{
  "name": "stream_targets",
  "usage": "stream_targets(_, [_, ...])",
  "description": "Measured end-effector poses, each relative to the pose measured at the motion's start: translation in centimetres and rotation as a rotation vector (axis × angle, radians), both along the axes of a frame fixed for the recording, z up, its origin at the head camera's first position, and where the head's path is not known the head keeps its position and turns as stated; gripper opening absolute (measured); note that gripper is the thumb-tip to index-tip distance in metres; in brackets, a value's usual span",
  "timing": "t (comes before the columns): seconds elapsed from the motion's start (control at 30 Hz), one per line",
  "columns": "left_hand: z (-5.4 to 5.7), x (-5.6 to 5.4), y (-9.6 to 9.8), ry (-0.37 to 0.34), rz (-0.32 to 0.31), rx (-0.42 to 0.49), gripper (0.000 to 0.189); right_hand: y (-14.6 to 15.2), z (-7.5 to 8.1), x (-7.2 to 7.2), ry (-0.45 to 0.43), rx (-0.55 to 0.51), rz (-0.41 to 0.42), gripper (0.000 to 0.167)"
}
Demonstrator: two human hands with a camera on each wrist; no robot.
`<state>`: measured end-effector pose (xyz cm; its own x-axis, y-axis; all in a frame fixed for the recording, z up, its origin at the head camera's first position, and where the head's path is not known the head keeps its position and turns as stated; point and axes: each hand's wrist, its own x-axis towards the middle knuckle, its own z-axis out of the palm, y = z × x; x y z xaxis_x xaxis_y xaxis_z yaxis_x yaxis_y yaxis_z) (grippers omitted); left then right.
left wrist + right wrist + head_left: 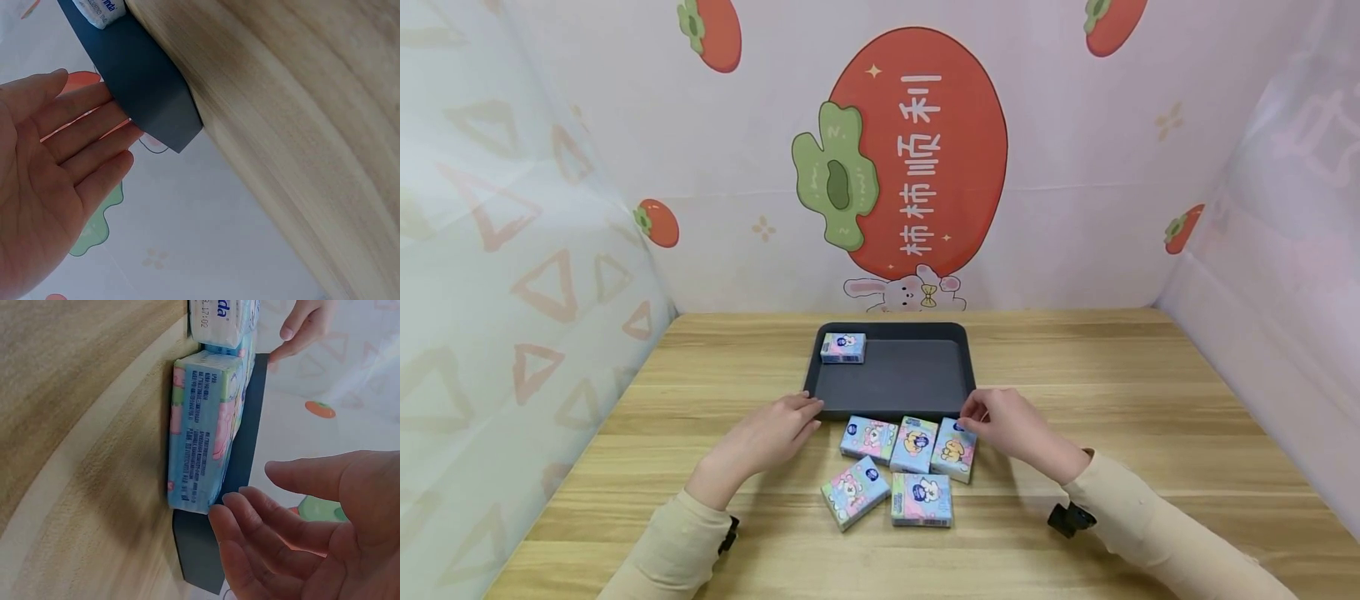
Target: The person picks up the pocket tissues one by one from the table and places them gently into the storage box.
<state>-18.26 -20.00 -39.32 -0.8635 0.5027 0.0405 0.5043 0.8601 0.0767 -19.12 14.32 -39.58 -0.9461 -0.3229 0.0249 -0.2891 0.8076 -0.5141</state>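
Note:
My left hand (pixel 781 432) lies at the front left corner of a dark grey tray (pixel 895 412), its straight fingers touching the rim. In the left wrist view the palm of that left hand (pixel 56 150) holds nothing. My right hand (pixel 1009 423) reaches to the tray's front right corner, with loosely bent fingers at the top end of a tissue pack (pixel 953 452). Seen from the right wrist, the fingertips meet that tissue pack (pixel 203 431) at one end while the thumb stands apart from it. One tissue pack (pixel 843 348) sits in the tray's back left corner.
Before the tray lie other tissue packs: a pink-and-blue pack (pixel 868 439), a middle pack (pixel 914 445), a tilted pack (pixel 855 493) and a front pack (pixel 922 500). The wooden table (pixel 1075 358) meets a printed cloth backdrop (pixel 1060 208) behind.

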Motion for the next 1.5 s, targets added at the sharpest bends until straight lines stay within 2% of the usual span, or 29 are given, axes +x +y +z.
stream_targets(0.3, [0.05,0.03,-0.06,0.016,-0.009,-0.005,0.035,0.22,-0.03,0.19,0.000,0.015,0.012,0.010])
stream_targets(0.7, [0.04,0.03,-0.10,0.017,-0.008,-0.008,0.035,0.01,-0.35,0.74,-0.093,0.116,-0.022,0.034])
stream_targets(1.07, [-0.02,0.07,-0.11,0.018,-0.008,0.002,0.035,-0.05,-0.68,0.56,-0.162,0.080,0.011,0.046])
stream_targets(1.5, [-0.15,0.01,-0.18,0.029,-0.014,0.009,0.035,-0.16,-0.83,0.32,-0.205,0.088,0.010,0.045])
